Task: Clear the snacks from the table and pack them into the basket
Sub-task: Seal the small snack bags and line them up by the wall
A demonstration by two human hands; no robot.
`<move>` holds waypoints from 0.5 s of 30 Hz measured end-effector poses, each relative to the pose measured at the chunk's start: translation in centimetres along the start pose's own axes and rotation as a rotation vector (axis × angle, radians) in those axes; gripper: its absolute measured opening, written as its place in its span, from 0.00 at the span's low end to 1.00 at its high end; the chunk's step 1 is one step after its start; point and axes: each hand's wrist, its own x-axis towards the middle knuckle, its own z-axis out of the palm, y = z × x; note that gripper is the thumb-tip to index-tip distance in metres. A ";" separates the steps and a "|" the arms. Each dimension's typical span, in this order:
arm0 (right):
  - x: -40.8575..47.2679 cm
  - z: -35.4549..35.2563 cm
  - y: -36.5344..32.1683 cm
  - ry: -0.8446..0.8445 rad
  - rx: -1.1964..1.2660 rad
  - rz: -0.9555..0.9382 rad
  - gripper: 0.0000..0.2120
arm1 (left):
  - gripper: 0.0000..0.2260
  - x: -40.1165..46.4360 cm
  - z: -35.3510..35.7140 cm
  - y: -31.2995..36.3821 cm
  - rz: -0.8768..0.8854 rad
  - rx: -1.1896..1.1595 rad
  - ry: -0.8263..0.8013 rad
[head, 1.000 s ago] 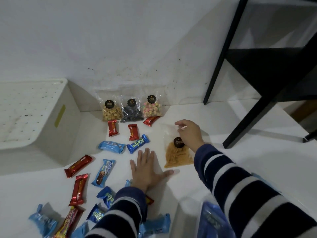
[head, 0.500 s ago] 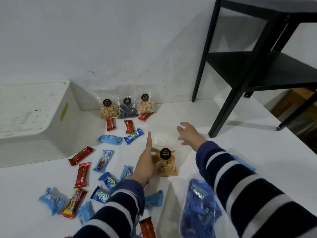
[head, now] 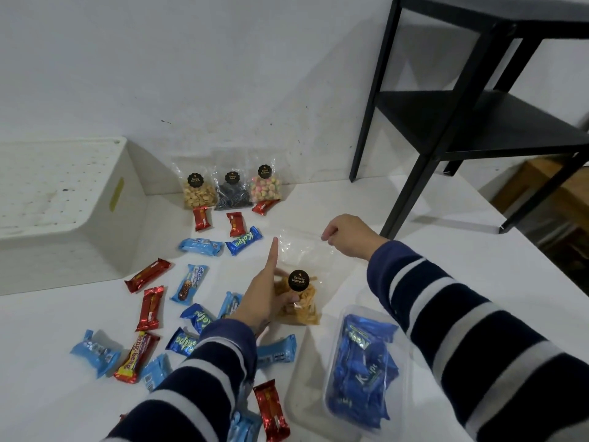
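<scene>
Clearly "Kentang Jagung Bkr" bag label [head: 298,281]

The left hand [head: 264,301], flat on the table a second ago, is now gripping the bag of orange sticks [head: 298,298] and drawing it nearer. The right hand [head: 349,234] is now pinching the bag's clear top edge.

Left hand [head: 264,301] gripping bag of orange sticks [head: 298,301], right hand [head: 349,234] pinching its clear top, wrapped snacks [head: 149,309] scattered on white table [head: 430,250]
</scene>
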 end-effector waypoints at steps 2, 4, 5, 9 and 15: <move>-0.2 0.4 0.3 0.001 0.017 0.014 0.14 | 0.48 0.1 0.1 -0.2 0.010 -0.019 -0.007; -0.2 0.7 0.7 0.010 0.048 0.029 0.14 | 0.39 0.3 0.1 -0.1 -0.032 -0.157 -0.005; -0.2 0.8 0.8 0.015 0.062 0.026 0.14 | 0.36 0.2 0.0 0.2 -0.041 -0.180 -0.004; -0.2 0.7 0.7 -0.018 0.087 -0.026 0.12 | 0.26 -0.2 -0.1 0.6 -0.104 -0.247 -0.008; 0.3 1.2 0.2 0.035 0.059 0.018 0.08 | 0.36 -0.8 -0.1 1.9 -0.273 -0.387 -0.053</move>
